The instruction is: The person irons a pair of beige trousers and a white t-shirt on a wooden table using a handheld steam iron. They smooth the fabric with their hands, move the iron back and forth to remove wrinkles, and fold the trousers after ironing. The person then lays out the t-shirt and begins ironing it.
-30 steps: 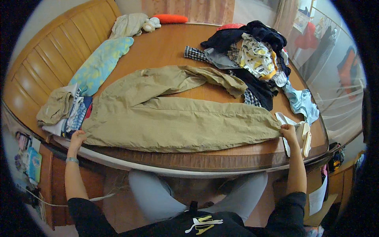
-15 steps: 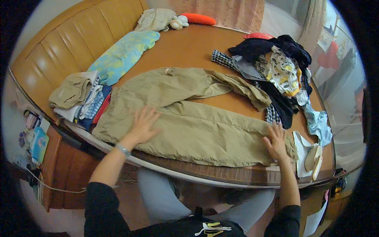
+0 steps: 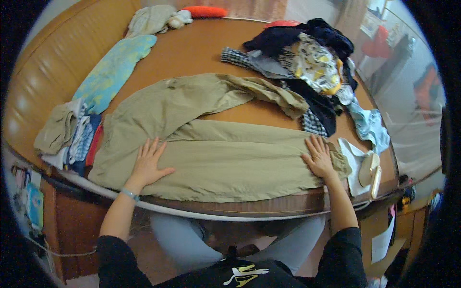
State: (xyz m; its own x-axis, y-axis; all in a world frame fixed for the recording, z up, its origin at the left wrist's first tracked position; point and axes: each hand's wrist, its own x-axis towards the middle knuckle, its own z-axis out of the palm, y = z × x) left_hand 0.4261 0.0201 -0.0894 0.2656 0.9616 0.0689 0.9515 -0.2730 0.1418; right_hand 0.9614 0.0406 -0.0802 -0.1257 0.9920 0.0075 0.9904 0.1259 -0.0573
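Khaki long-legged fabric trousers (image 3: pixel 230 158) lie along the near side of the smooth brown bed (image 3: pixel 192 48) in the head view. Your bare left hand (image 3: pixel 150 163) and bare right hand (image 3: pixel 318 156) rest palm-down, fingers spread, gripping nothing, on the near leg. Smooth evenly outward, without bunching creases. Their long axis runs left-right: waist left, cuffs right, far leg bent.

I've got a wooden headboard (image 3: pixel 62 62) on my left, blue-and-yellow pillow (image 3: pixel 115 74) beside it, orange cushion (image 3: pixel 206 11) far back!
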